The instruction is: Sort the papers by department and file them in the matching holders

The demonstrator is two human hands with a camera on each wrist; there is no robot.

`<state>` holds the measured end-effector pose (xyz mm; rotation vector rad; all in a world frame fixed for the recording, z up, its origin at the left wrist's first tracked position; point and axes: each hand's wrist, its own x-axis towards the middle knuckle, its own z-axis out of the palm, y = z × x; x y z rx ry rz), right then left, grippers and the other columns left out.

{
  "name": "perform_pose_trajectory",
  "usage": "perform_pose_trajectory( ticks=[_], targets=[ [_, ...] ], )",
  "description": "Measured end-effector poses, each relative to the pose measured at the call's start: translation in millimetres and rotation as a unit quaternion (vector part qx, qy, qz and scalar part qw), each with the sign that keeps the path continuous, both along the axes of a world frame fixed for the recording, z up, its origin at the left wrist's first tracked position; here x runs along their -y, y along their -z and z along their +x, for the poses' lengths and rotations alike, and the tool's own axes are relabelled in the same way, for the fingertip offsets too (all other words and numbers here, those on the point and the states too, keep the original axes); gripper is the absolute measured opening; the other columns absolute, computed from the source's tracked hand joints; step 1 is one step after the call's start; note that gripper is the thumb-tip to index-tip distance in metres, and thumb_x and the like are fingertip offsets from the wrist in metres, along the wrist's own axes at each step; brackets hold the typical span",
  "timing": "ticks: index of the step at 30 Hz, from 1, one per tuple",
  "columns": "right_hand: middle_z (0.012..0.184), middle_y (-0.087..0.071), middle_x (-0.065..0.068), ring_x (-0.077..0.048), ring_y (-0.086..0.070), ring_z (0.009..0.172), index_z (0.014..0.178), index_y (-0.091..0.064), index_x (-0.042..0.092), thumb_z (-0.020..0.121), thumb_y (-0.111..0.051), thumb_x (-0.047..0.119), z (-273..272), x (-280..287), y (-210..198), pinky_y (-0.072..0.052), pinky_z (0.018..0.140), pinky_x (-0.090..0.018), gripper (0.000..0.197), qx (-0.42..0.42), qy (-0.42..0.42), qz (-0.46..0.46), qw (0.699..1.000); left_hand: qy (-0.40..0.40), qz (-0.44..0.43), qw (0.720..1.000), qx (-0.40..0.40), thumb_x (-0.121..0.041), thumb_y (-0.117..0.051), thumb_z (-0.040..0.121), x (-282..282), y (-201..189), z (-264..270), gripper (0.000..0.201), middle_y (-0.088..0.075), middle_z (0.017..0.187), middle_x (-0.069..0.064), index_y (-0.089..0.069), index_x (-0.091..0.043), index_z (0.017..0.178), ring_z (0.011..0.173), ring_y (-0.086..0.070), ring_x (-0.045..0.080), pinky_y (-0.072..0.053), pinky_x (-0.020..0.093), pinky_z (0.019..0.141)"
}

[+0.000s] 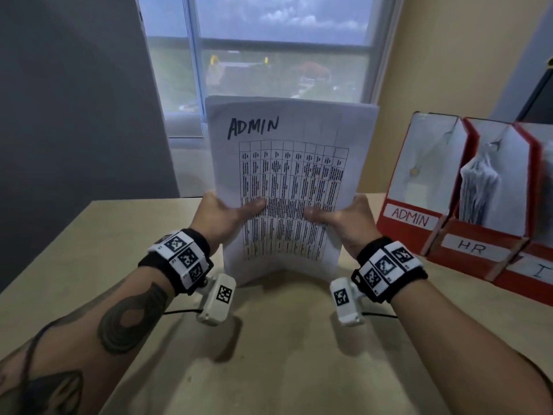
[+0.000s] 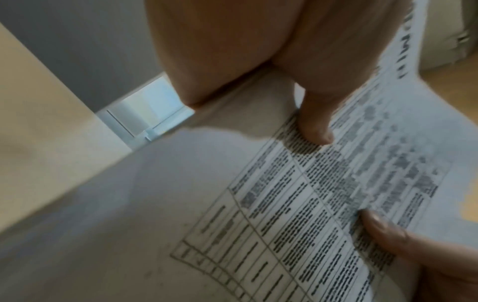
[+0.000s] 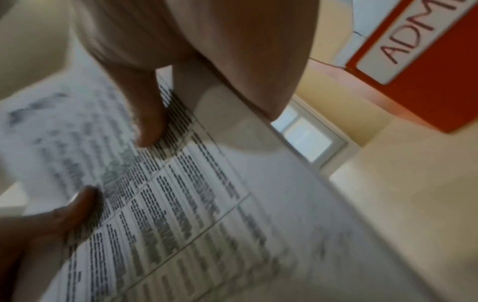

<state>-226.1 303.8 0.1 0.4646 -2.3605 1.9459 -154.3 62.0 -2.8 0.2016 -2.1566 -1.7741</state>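
Above the beige worktop (image 1: 269, 339), one sheaf of papers (image 1: 287, 181) stands upright, its lower edge resting on the surface; how many sheets it contains cannot be told. The front sheet carries the handwritten word "ADMIN" and one printed table. Two hands hold it. The left hand (image 1: 220, 215) grips the left margin, thumb (image 2: 316, 130) laid flat across the printed face, the other fingers hidden behind the sheets. The right hand (image 1: 347, 218) grips the right margin the same way, thumb (image 3: 147, 122) pressed on the table (the wrist views are blurred, but both thumbs are plainly on the paper).

To the right, three red holders stand side by side on the worktop, well apart from the sheaf. The ADMIN holder (image 1: 416, 187) is nearest the papers; no papers can be made out in it. The HR holder (image 1: 478, 244) is next and contains a bundle of white sheets. The third holder (image 1: 535, 271) is cut off by the picture edge, its label showing only "I".

Each wrist carries one band (image 1: 179, 259) of black-and-white marker squares and one white camera unit (image 1: 217, 299). One window (image 1: 269, 49) lies behind the sheaf.
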Motion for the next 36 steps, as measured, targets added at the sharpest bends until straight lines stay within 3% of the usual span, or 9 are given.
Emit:
perform_pose_trajectory(
  ticks=[4, 9, 11, 15, 18, 23, 25, 28, 36],
  targets=[
    [0.107, -0.074, -0.001, -0.003, -0.072, 0.098, 0.114, -0.065, 0.011, 0.071, -0.092, 0.046, 12.5, -7.2, -24.8, -0.058, 0.096, -0.043, 0.061, -0.066, 0.015, 0.042, 0.997, -0.017, -0.009, 1.0, -0.021, -0.07, -0.094, 0.048, -5.0, -17.1, -10.1, 0.107, -0.068, 0.1, 0.039, -0.065, 0.015, 0.107, 0.08, -0.068, 0.053, -0.054, 0.074, 0.08],
    [0.162, -0.032, 0.015, -0.001, -0.054, 0.129, 0.16, -0.019, 0.018, 0.09, -0.068, -0.011, 59.5, -35.9, -65.3, -0.047, 0.106, -0.018, 0.09, -0.309, 0.013, 0.06, 0.949, -0.011, 0.02, 1.0, -0.003, -0.076, -0.094, 0.039, -15.2, -18.9, -48.7, 0.115, -0.07, 0.109, 0.034, -0.067, 0.009, 0.112, 0.091, -0.072, 0.049, -0.058, 0.067, 0.088],
    [0.167, -0.027, 0.013, -0.016, -0.052, 0.13, 0.163, -0.023, 0.022, 0.091, -0.066, -0.009, 60.3, -52.6, -79.5, -0.042, 0.109, -0.025, 0.09, -0.328, -0.007, 0.115, 0.938, -0.001, 0.044, 0.999, 0.012, -0.073, -0.096, 0.042, -39.1, -28.9, -55.6, 0.106, -0.073, 0.109, 0.027, -0.068, 0.004, 0.11, 0.093, -0.072, 0.048, -0.059, 0.057, 0.091],
    [0.152, -0.054, 0.017, 0.009, -0.045, 0.138, 0.15, -0.053, 0.034, 0.086, -0.078, 0.002, 45.7, -86.5, -99.6, -0.033, 0.114, -0.011, 0.075, -0.263, -0.008, 0.196, 0.945, 0.047, 0.073, 0.996, -0.002, -0.043, -0.096, 0.068, -86.1, -42.8, -65.8, 0.054, -0.077, 0.091, 0.015, -0.067, -0.002, 0.09, 0.085, -0.076, 0.029, -0.062, 0.04, 0.084],
    [0.155, -0.051, 0.014, 0.004, -0.042, 0.143, 0.152, -0.05, 0.032, 0.081, -0.077, -0.008, 36.4, -100.7, -111.3, -0.035, 0.103, 0.0, 0.086, -0.222, 0.027, 0.189, 0.956, 0.11, 0.143, 0.984, 0.009, -0.036, -0.099, 0.062, -103.6, -41.8, -70.4, 0.074, -0.075, 0.115, 0.018, -0.067, 0.002, 0.116, 0.108, -0.073, 0.03, -0.056, 0.046, 0.102],
    [0.15, -0.051, 0.014, 0.005, -0.043, 0.132, 0.152, -0.054, 0.024, 0.08, -0.076, -0.009, 10.6, -142.4, -165.5, -0.038, 0.093, 0.0, 0.082, -0.193, 0.094, 0.239, 0.947, 0.238, -0.056, 0.961, 0.133, -0.068, -0.094, 0.044, -84.1, -31.9, -63.5, 0.092, -0.079, 0.104, 0.006, -0.072, -0.016, 0.116, 0.081, -0.076, 0.016, -0.059, 0.028, 0.063],
    [0.153, -0.051, 0.007, -0.002, -0.045, 0.132, 0.151, -0.055, 0.022, 0.081, -0.079, -0.005, -5.1, -164.9, -196.4, -0.041, 0.1, -0.013, 0.078, -0.182, 0.149, 0.266, 0.935, 0.225, -0.325, 0.894, 0.211, -0.076, -0.093, 0.034, -57.5, -19.0, -65.2, 0.103, -0.076, 0.112, -0.002, -0.069, -0.027, 0.122, 0.09, -0.072, 0.014, -0.058, 0.03, 0.074],
    [0.155, -0.051, -0.003, -0.017, -0.049, 0.138, 0.15, -0.055, 0.018, 0.084, -0.08, -0.002, -31.5, -189.5, -233.1, -0.039, 0.103, -0.023, 0.074, -0.162, 0.226, 0.313, 0.908, 0.171, -0.617, 0.704, 0.308, -0.065, -0.091, 0.062, -20.3, 8.6, -67.0, 0.112, -0.05, 0.152, -0.003, -0.039, -0.032, 0.155, 0.136, -0.053, 0.018, -0.042, 0.028, 0.109],
    [0.136, -0.068, -0.009, -0.031, -0.065, 0.12, 0.133, -0.068, 0.013, 0.073, -0.081, -0.001, -123.3, -186.2, -257.8, -0.049, 0.107, -0.038, 0.063, -0.065, 0.29, 0.457, 0.838, 0.164, -0.629, 0.664, 0.37, -0.057, -0.087, 0.069, 7.0, 36.9, -68.8, 0.124, -0.032, 0.163, -0.009, -0.011, -0.037, 0.164, 0.139, -0.051, 0.017, -0.047, 0.032, 0.109]
  ],
)
